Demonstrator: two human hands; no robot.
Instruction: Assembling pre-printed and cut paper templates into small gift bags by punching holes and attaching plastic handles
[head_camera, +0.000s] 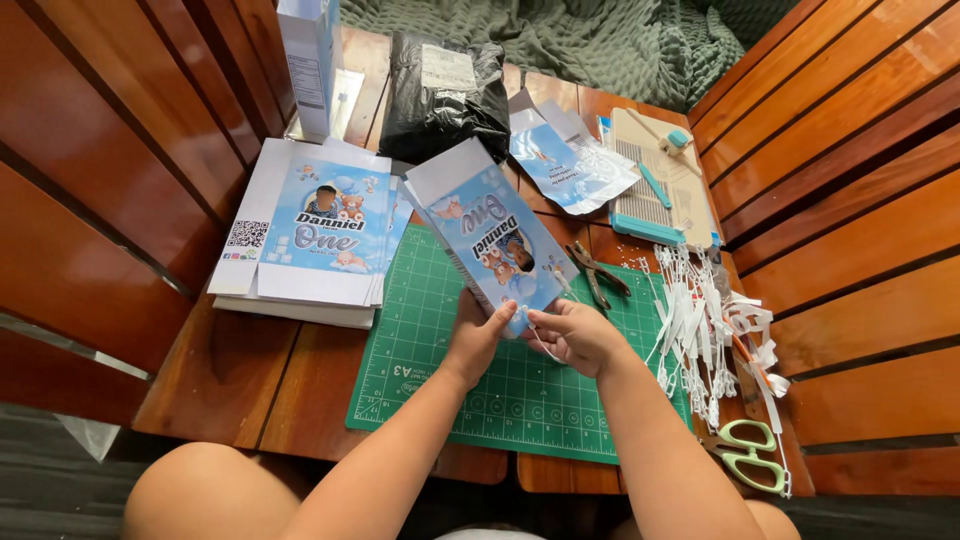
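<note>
Wooden slats frame a small table where a green cutting mat (520, 385) lies. From the head view, a blue printed paper box (495, 245) stands tilted over the mat, its long axis running up and away to the left from both hands. The left hand (478, 340) pinches the box's near bottom edge; the right hand (578, 335), just beside it, has fingers curled narrow around a thin white string at the same end. Pliers (597, 270) lie close behind.
</note>
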